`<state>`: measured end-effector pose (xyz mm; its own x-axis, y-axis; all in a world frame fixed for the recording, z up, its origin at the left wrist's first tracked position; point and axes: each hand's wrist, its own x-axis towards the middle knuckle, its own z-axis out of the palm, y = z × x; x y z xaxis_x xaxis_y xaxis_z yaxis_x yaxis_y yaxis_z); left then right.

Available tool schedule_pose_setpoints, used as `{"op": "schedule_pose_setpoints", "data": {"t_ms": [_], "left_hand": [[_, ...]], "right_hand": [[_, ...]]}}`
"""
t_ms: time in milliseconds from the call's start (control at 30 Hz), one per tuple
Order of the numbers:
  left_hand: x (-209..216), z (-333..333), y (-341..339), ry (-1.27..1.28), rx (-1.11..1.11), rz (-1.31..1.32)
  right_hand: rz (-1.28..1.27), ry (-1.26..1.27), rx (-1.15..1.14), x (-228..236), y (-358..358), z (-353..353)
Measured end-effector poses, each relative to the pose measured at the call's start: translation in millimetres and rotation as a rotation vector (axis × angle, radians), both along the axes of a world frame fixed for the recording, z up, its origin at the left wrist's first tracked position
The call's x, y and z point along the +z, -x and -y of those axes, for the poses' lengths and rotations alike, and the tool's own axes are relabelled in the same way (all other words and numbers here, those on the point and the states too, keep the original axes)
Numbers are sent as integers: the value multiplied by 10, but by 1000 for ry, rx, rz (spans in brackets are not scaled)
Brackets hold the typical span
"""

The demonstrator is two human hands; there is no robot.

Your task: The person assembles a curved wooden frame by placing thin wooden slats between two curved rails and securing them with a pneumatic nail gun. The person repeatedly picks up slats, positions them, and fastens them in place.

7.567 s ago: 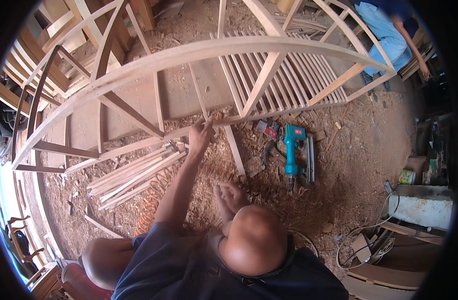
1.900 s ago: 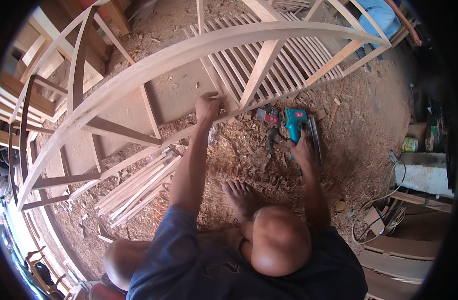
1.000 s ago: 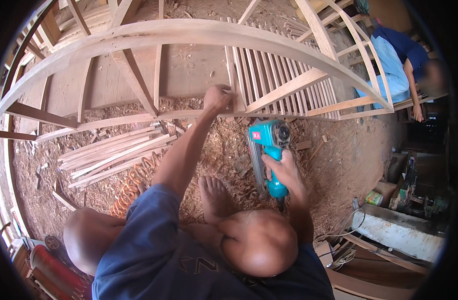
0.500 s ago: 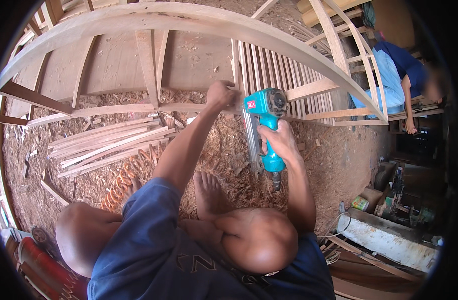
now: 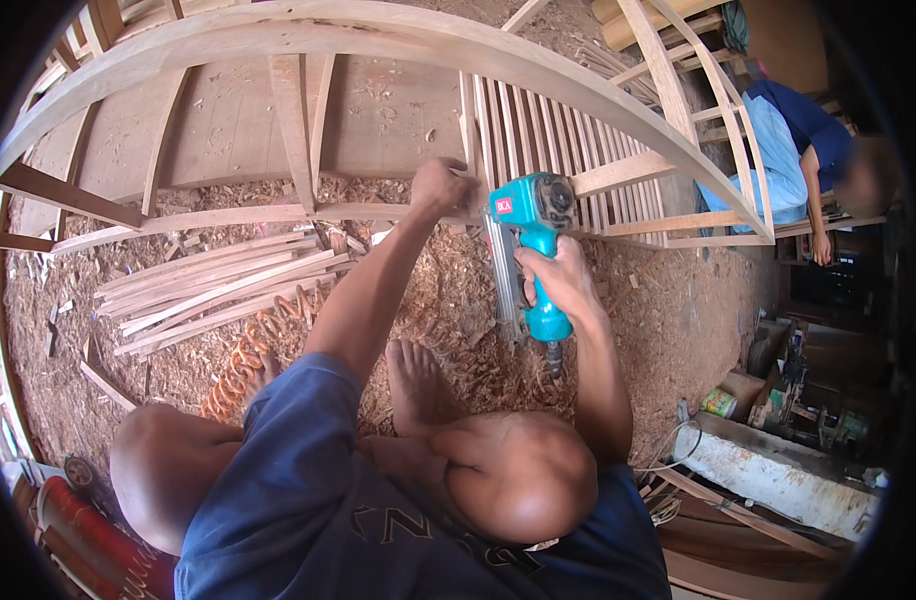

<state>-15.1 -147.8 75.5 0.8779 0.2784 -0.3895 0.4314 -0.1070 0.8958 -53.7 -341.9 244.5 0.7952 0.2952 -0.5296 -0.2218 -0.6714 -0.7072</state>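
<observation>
My right hand (image 5: 563, 273) is wrapped around the handle of a teal pneumatic nail gun (image 5: 526, 204). The gun's nose points left, against or very near the lower rail at the end of the slats; the exact contact is hidden. Its silver magazine (image 5: 504, 275) slants down toward the shavings. My left hand (image 5: 442, 188) is closed at the lower rail, its fingers curled at the foot of the nearest thin wooden slat (image 5: 468, 125). Several such slats stand in a row inside the curved wooden frame (image 5: 378, 30), to the right of that hand.
A bundle of loose wood strips (image 5: 223, 290) lies on shavings at the left, beside a coiled orange air hose (image 5: 240, 375). A red tank (image 5: 83, 530) is at the lower left. Another person (image 5: 798, 150) bends over at the right, beyond the frame. A whitish block (image 5: 778, 475) lies lower right.
Both hands and the nail gun hold nearly the same place. The other person's head and hand at the right have shifted slightly.
</observation>
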Motion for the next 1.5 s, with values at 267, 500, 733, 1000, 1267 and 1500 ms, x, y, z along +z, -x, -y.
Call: {"op": "schedule_pose_setpoints", "data": {"t_ms": [267,500,733,1000,1267,1500], "left_hand": [[13,6,-3,17,2,-5],[-20,19,-19,-66,1,12],[-33,15,-33,-31,-12,-4],[-67,28,-48,-12,-5,-2],[-10,9,55,-64,56,92],[-13,46,817,-622,-67,596]], "right_hand": [[-32,-20,9,-50,-22,-16],[-31,4,6,-83,-29,-39],[29,118,33,19,12,-74],[-62,-69,-75,90,561,601],[323,513,-218,-630,1563,1664],[466,665,-453,-1209,1851,1984]]}}
